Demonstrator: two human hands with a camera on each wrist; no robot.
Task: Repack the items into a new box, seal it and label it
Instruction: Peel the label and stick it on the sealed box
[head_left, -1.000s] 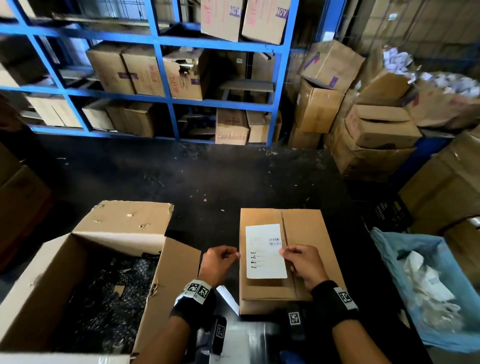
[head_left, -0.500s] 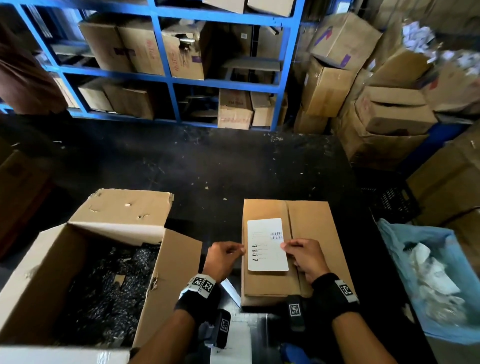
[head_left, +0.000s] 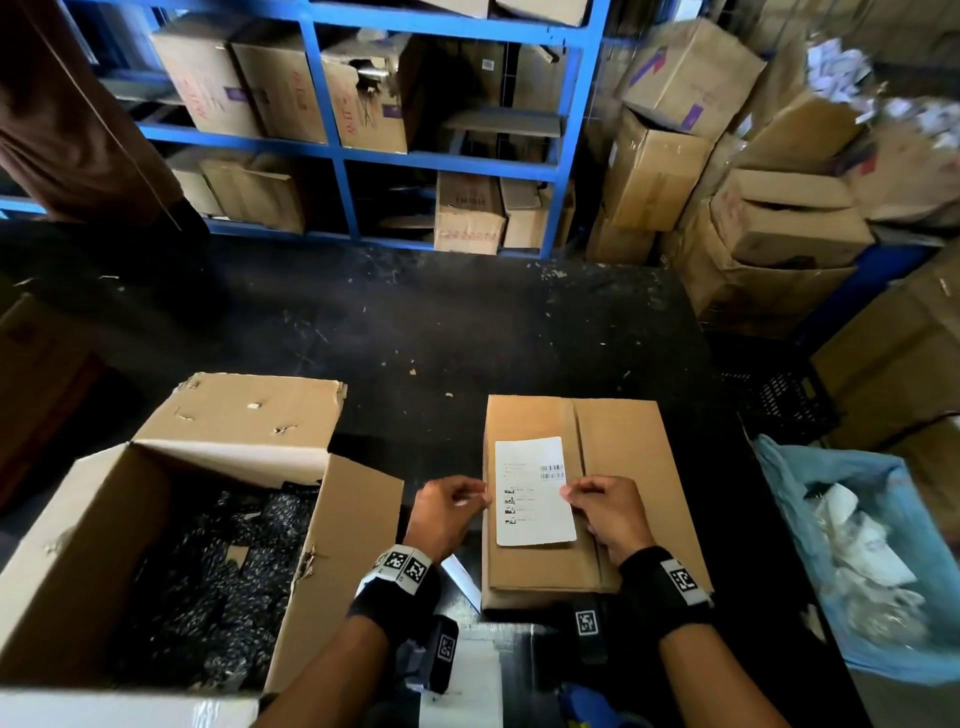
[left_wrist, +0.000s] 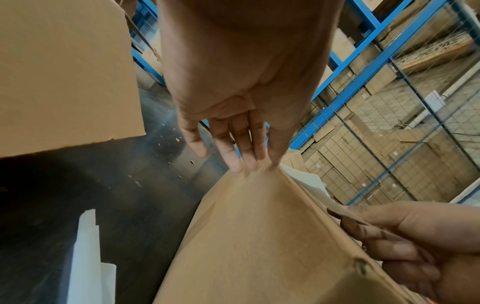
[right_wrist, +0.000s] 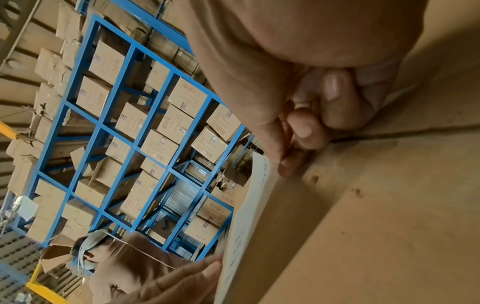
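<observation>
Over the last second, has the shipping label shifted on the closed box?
No. The shipping label stays on the left flap of the closed box, beside its centre seam, with the left hand and right hand holding its edges.

The closed box (head_left: 618, 467) lies on the surface (head_left: 441, 332), right of the open box (head_left: 171, 519). The label (head_left: 532, 493) lies on the closed box's left half. The left hand (head_left: 449, 512) sits at the label's left edge, the right hand (head_left: 613, 512) at its right edge. The bag (head_left: 810, 499) stands right of the surface. The shelves (head_left: 343, 156) stand behind it.
</observation>
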